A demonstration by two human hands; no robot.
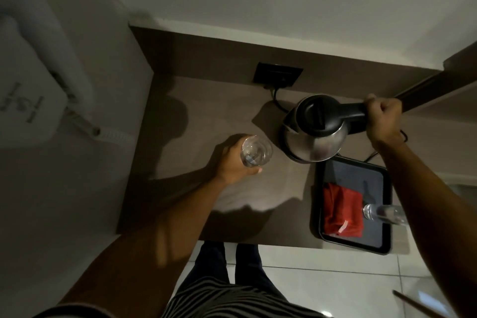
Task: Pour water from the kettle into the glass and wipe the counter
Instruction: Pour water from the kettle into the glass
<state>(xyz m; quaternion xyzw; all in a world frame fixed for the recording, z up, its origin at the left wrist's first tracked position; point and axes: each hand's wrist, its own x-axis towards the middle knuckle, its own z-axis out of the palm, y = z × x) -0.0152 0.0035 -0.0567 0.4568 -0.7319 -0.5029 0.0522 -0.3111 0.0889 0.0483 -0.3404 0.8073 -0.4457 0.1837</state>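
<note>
My right forearm hides part of the second glass [384, 213]; the kettle [315, 128] hides its base; glass [256, 151] contents indistinct.

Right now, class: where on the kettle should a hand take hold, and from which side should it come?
Grip the black handle, coming from the right. The kettle stands upright with its handle jutting out to the right, away from the steel body and the glass. The right hand is closed around it, while the left hand holds the glass.
</note>
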